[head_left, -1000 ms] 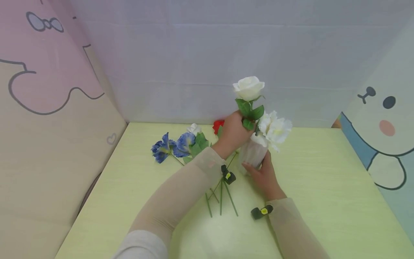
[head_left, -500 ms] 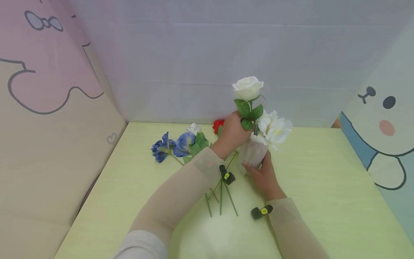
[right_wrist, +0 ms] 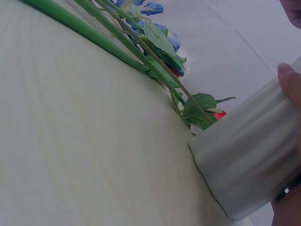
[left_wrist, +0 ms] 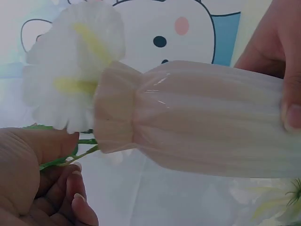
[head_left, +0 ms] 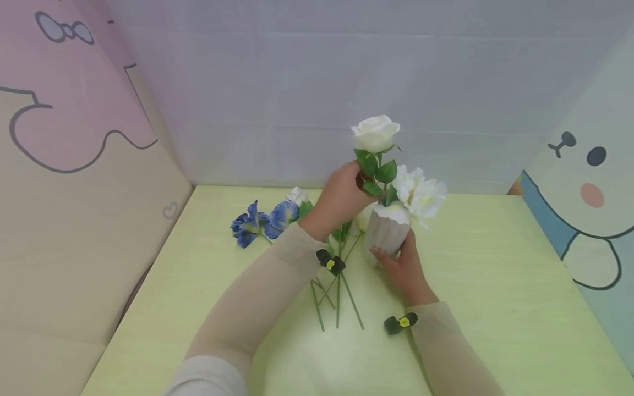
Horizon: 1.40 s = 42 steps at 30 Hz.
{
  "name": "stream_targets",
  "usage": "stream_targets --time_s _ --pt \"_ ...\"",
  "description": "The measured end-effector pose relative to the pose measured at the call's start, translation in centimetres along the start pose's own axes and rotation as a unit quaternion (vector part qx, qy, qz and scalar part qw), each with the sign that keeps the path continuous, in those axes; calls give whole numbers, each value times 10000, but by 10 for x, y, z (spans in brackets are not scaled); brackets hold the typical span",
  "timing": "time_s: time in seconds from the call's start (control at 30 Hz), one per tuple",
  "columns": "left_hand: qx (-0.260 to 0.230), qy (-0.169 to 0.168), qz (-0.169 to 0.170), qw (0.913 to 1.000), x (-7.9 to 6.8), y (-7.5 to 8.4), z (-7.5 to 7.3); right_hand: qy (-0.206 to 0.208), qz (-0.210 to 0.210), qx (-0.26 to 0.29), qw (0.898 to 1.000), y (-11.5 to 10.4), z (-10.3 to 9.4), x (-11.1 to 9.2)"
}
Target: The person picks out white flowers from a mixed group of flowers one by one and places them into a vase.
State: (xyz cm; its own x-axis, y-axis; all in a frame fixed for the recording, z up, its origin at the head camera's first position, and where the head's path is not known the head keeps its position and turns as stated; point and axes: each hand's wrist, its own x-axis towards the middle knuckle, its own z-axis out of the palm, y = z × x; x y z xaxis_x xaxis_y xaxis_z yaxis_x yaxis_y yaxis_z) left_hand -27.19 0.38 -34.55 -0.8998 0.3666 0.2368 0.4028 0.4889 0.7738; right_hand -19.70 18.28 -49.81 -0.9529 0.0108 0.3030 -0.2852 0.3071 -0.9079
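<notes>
A ribbed, pale vase (head_left: 383, 242) leans slightly, with my right hand (head_left: 408, 272) gripping its lower part, thumb on the near side. White ruffled flowers (head_left: 427, 198) spread over its right rim. A white rose (head_left: 376, 133) with green leaves rises above the mouth, its stem going down towards the vase. Just left of that stem is my left hand (head_left: 342, 192); in the left wrist view its thumb and loosely bent fingers stand apart around the stem and a leaf at the flared rim (left_wrist: 117, 110). Whether those fingers still touch the stem is hard to see.
Left of the vase, blue flowers (head_left: 282, 215), a small white bloom (head_left: 297, 196) and several green stems (head_left: 338, 302) lie crossed on the light yellow table (head_left: 495, 286). In the right wrist view, red petals (right_wrist: 219, 115) show beyond the vase. A pale wall (head_left: 317, 110) stands behind.
My left hand has drawn back to the left and loosened around the rose stem. The rose has shifted slightly left, uncovering more of the vase's mouth. My right hand and the vase stay put.
</notes>
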Motion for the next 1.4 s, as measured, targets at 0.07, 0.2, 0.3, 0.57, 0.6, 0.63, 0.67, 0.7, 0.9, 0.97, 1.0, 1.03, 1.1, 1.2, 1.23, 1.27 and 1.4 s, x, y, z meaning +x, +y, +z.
stream_targets --time_s 0.07,0.2,0.3,0.57,0.6,0.63,0.67,0.7,0.9,0.97,1.0,1.03,1.1,1.2,1.23,1.27,1.4 --pt "-153 -14 67 9999 -5 -1 -6 17 5 -13 10000 0 0 0" --pt "-470 159 99 9987 -16 -5 -14 65 -3 -18 10000 0 1 0" --pt "-760 413 155 9961 -24 -8 -17 61 23 -19 10000 -1 1 0" --pt "-1166 921 306 9884 -45 -15 -13 52 142 -84 9999 -3 0 0" --pt "-1191 965 314 9877 -48 -16 -11 58 160 -115 9998 -2 0 0" --pt "-1195 1001 315 9873 -52 -17 -9 79 163 -110 9998 2 1 0" --pt "-1203 1040 320 9867 -55 -19 -8 97 169 -93 9998 7 1 1" --pt "-1214 1078 303 9863 -59 -20 -6 112 169 -73 9998 12 2 2" --pt "-1315 1383 -42 9816 -83 -31 3 79 261 -20 9996 43 2 7" --pt "-1365 1465 -189 9796 -91 -34 7 89 261 -45 9996 45 2 7" --pt "-1368 1504 -215 9789 -94 -36 9 87 255 -77 9996 46 2 7" --pt "-1377 1541 -212 9782 -97 -37 10 100 246 -85 9996 47 1 7" --pt "-1399 1617 -168 9767 -102 -39 14 85 210 -66 9997 48 1 7" --pt "-1378 1703 -67 9757 -107 -43 20 32 166 -35 9999 48 1 7" --pt "-1378 1716 -71 9755 -108 -45 22 31 152 -4 9999 49 2 7" --pt "-1360 1717 -94 9757 -109 -47 24 22 145 17 9999 49 2 7" --pt "-1273 1602 -178 9787 -110 -55 32 85 160 -31 9998 51 2 7"
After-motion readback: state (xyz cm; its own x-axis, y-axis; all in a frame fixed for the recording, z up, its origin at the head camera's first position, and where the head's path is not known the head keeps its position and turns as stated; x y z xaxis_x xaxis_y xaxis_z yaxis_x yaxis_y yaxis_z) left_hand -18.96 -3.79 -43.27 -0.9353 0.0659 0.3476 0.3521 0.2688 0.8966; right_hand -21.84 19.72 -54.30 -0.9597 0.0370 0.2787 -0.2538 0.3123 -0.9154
